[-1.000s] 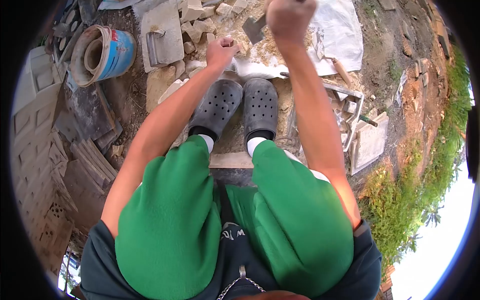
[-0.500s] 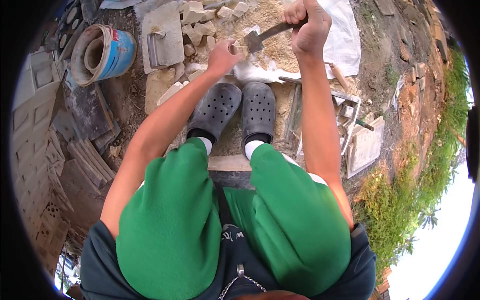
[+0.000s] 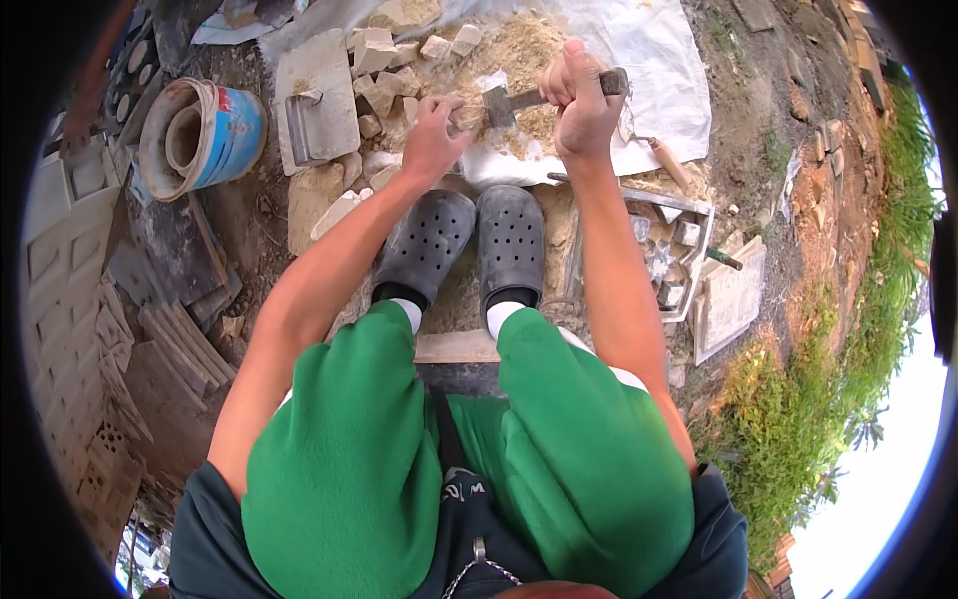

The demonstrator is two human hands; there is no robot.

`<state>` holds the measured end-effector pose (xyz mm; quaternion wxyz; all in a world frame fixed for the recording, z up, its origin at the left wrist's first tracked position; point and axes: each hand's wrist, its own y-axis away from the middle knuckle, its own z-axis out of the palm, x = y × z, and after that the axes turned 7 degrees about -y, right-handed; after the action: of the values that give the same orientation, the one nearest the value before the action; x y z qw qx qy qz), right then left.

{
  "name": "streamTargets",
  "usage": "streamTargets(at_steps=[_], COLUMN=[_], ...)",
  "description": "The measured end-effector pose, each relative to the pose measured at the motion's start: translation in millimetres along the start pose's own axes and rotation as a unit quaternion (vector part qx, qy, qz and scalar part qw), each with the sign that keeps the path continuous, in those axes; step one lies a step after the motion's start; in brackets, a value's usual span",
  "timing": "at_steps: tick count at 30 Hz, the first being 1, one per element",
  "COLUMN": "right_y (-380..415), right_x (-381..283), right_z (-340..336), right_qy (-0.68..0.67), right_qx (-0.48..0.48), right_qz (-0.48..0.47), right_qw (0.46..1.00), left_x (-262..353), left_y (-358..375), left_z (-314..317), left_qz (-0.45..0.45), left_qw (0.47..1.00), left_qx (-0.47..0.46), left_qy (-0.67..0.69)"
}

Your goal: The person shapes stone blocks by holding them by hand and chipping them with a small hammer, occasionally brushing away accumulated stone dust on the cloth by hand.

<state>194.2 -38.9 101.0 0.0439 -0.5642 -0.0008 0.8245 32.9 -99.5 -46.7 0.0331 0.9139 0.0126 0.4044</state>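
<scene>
My right hand [image 3: 582, 108] is wrapped round the handle of a hammer [image 3: 526, 99]. The hammer's square, dusty metal head points left, close beside my left hand [image 3: 433, 143]. Curled fingers of my left hand pinch a pale stone piece [image 3: 465, 121], partly hidden by them. Sandy stone crumbs [image 3: 529, 45] lie on a white sheet [image 3: 664, 60] beneath the hammer. Several rough stone chunks [image 3: 375, 50] are heaped just beyond my left hand.
A blue-and-white bucket [image 3: 232, 135] stands at left, near a slab [image 3: 329, 80] bearing a metal-edged tool [image 3: 307, 130]. On the right are a wooden-handled tool [image 3: 669, 163], a pale frame holding blocks [image 3: 706, 235] and flat tiles [image 3: 731, 299]. My grey clogs [image 3: 511, 240] are close to the sheet.
My right hand has come down and left with the hammer, bringing its head lower. My left hand still pinches the stone, its fingers now more bunched. An arm-like shape appears at the upper left edge.
</scene>
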Motion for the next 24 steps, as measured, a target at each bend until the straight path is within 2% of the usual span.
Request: streamTargets(at_steps=[1, 4, 7, 13, 17, 19, 23, 24], right_y=[-0.2, -0.2, 1.0, 5.6, 3.5, 3.6, 8.3, 9.2], right_x=[0.9, 3.0, 3.0, -0.9, 1.6, 0.7, -7.8, -13.8], right_z=[-0.5, -2.3, -1.2, -0.8, -2.1, -2.4, -1.0, 4.5], right_qy=[0.0, 0.006, -0.017, -0.03, -0.036, -0.059, -0.085, -0.042], right_qx=[-0.001, 0.019, 0.026, 0.039, 0.052, 0.063, 0.046, 0.045], right_qz=[-0.001, -0.003, -0.014, -0.025, -0.03, -0.018, -0.024, -0.039], right_qw=[1.0, 1.0, 0.999, 0.998, 0.998, 0.996, 0.995, 0.997], left_x=[0.9, -1.7, 1.6, -4.2, -3.1, -7.6, -5.5, -2.8], left_y=[-1.0, 0.1, 6.2, 2.4, 0.6, 2.0, 9.6, 10.8], left_z=[-1.3, 4.5, -3.3, -2.6, -3.7, 0.7, 4.0, 3.5], left_qz=[-0.018, -0.02, -0.02, -0.077, -0.056, 0.07, 0.047, 0.014], left_qw=[0.998, 0.999, 0.999, 0.997, 0.998, 0.996, 0.999, 1.0], left_qx=[-0.049, 0.008, -0.004, -0.018, -0.009, 0.052, 0.005, -0.006], left_qy=[-0.017, 0.049, -0.03, 0.01, 0.026, -0.029, -0.026, 0.014])
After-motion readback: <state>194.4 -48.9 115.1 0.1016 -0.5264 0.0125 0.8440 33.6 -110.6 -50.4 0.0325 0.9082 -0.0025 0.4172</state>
